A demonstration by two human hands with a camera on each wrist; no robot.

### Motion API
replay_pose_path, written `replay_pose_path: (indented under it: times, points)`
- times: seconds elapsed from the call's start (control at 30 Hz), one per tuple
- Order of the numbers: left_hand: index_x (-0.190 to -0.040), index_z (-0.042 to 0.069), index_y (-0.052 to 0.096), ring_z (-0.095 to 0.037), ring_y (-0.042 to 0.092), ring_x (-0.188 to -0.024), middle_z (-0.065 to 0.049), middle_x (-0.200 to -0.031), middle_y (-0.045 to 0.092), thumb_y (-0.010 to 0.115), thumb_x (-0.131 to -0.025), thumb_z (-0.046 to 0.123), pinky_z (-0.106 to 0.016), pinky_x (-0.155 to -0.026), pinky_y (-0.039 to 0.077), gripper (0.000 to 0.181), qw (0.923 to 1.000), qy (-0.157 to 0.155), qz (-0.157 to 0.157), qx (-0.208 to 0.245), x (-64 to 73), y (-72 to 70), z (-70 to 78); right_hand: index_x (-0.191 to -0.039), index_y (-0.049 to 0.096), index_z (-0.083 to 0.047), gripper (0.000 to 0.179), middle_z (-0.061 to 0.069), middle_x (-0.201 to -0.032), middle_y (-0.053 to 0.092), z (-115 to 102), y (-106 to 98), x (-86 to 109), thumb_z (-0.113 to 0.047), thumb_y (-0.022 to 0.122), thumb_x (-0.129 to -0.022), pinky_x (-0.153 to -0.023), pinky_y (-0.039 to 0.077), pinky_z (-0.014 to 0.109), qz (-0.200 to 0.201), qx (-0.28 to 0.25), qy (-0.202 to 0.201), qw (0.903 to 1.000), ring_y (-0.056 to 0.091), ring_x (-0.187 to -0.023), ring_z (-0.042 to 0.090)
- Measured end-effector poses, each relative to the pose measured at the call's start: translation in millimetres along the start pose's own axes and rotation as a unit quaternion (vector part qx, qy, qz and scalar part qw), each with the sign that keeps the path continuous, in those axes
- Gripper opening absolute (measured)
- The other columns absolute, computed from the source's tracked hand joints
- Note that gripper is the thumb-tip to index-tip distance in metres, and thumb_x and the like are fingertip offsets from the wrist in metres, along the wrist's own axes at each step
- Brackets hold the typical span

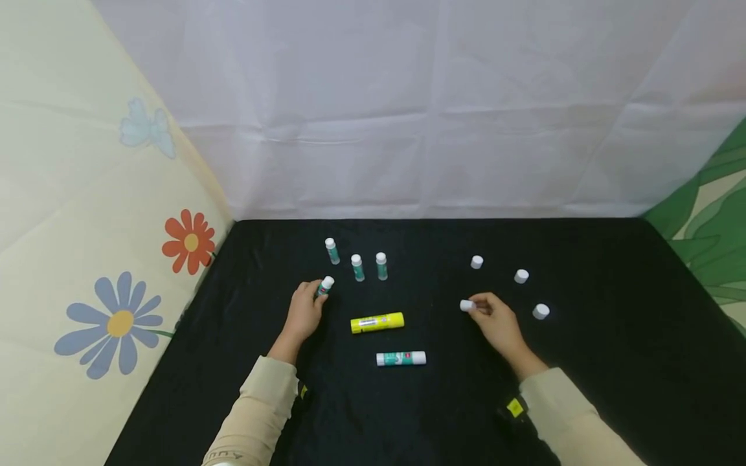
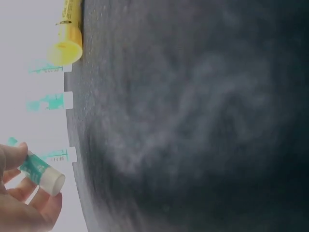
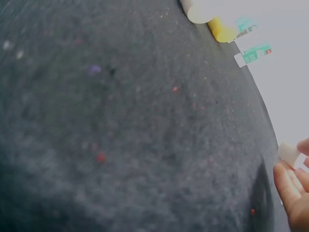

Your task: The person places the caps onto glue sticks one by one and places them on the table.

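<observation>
The left hand (image 1: 304, 310) pinches a small glue stick (image 1: 323, 289) at left, nearer than three upright sticks (image 1: 358, 269); the right hand (image 1: 497, 323) pinches a white cap (image 1: 467, 305) at right. Pairing them seems in hand, the next move calling for steady grips and aligned ends

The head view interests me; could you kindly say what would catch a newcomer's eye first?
Probably the bright yellow cylindrical tube, lying on the black tabletop between the left hand and right hand. Next might come the large blue-petalled printed flower on the cream backdrop at the picture's left.
</observation>
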State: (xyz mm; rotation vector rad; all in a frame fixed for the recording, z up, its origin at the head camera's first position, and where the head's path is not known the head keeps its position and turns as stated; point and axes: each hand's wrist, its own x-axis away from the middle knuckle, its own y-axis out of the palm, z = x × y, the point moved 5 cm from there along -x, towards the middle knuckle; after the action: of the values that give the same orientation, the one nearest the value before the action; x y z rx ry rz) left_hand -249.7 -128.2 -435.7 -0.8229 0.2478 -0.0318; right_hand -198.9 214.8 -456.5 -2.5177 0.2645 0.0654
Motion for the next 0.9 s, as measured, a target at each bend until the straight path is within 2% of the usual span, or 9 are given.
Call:
replay_pose_path:
  times: [0.1, 0.27, 0.37, 0.6, 0.73, 0.9]
  points:
    - [-0.107, -0.005, 0.054, -0.028, 0.049, -0.086, -0.015, -0.093, 0.051, 0.056, -0.082, 0.003, -0.041, -0.077, 0.039, 0.026, 0.9999, 0.003, -0.015, 0.006, -0.4, 2.6, 2.1, -0.093, 0.055, 0.003, 0.014, 0.019, -0.089, 0.059, -3, -1, -0.5, -0.002, 0.057, -0.08, -0.062, 0.042, 0.022, 0.0, -0.015, 0.01, 0.9998, 0.055, -0.076, 0.017]
    - [-0.107, -0.001, 0.054, -0.025, 0.05, -0.086, -0.012, -0.094, 0.053, 0.057, -0.082, 0.007, -0.04, -0.078, 0.039, 0.027, 0.9994, -0.013, -0.028, 0.014, 0.2, 5.4, 3.0, -0.095, 0.055, 0.004, 0.016, 0.02, -0.09, 0.059, -6, -1, -0.1, -0.002, 0.057, -0.08, -0.061, 0.041, 0.019, -0.007, -0.045, 0.027, 0.9986, 0.053, -0.073, 0.008]
    - [-0.105, 0.0, 0.054, -0.024, 0.051, -0.087, -0.012, -0.095, 0.054, 0.059, -0.081, 0.008, -0.039, -0.078, 0.039, 0.025, 0.9993, -0.016, -0.03, 0.018, 0.9, 6.7, 3.4, -0.096, 0.054, 0.005, 0.017, 0.02, -0.091, 0.058, -5, 0, 1.0, -0.002, 0.057, -0.08, -0.062, 0.041, 0.018, -0.014, -0.059, 0.035, 0.9975, 0.052, -0.072, 0.004]
    - [-0.098, 0.005, 0.051, -0.022, 0.052, -0.079, -0.01, -0.089, 0.058, 0.06, -0.081, 0.008, -0.038, -0.071, 0.041, 0.02, 0.9971, -0.035, -0.024, 0.063, 4.4, 8.1, 5.5, -0.097, 0.053, 0.005, 0.019, 0.018, -0.09, 0.057, -3, 0, 3.2, -0.001, 0.055, -0.08, -0.061, 0.042, 0.019, -0.02, -0.08, 0.049, 0.9954, 0.051, -0.069, -0.001]
    - [-0.096, 0.005, 0.051, -0.021, 0.053, -0.08, -0.01, -0.089, 0.059, 0.06, -0.08, 0.007, -0.037, -0.071, 0.041, 0.019, 0.9972, -0.029, -0.022, 0.065, 5.3, 9.8, 7.1, -0.097, 0.053, 0.006, 0.018, 0.018, -0.09, 0.057, -5, 0, 4.8, -0.001, 0.054, -0.081, -0.061, 0.042, 0.018, -0.022, -0.092, 0.052, 0.9942, 0.051, -0.068, 0.0]
    - [-0.096, 0.004, 0.053, -0.021, 0.054, -0.083, -0.01, -0.091, 0.059, 0.061, -0.079, 0.005, -0.038, -0.073, 0.042, 0.02, 0.998, -0.008, -0.022, 0.059, 5.7, 10.6, 12.9, -0.099, 0.053, 0.006, 0.019, 0.017, -0.09, 0.056, -8, -1, 6.5, -0.003, 0.055, -0.082, -0.062, 0.043, 0.019, -0.028, -0.1, 0.055, 0.9931, 0.052, -0.069, 0.0]
